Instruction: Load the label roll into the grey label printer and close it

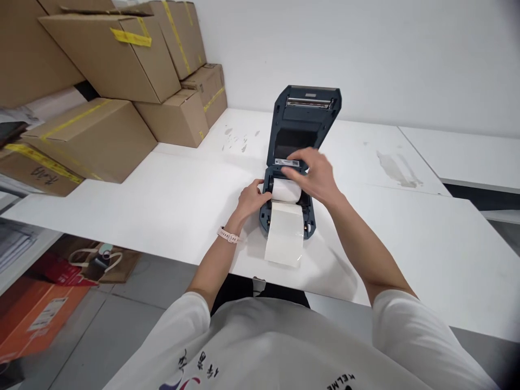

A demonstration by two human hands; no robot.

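A dark blue label printer (264,216) stands on the white table with its lid (299,116) raised and tilted back. Inside its body lies a roll of white labels (285,190), and a strip of labels (284,235) runs out over the front toward me. My left hand (252,199) grips the printer's left side, thumb tip beside the roll's left end. Above the roll's right end hovers my right hand (314,172), its thumb and index finger apart with nothing visible between them. That hand hides part of the hinge area and the roll's upper right.
Cardboard boxes (97,135) with yellow tape are stacked on the left of the white table (195,206). A white wall (365,54) rises behind. Below left, an orange box (44,317) and a bag (99,262) rest under the table level. Worn patches (398,169) mark the tabletop.
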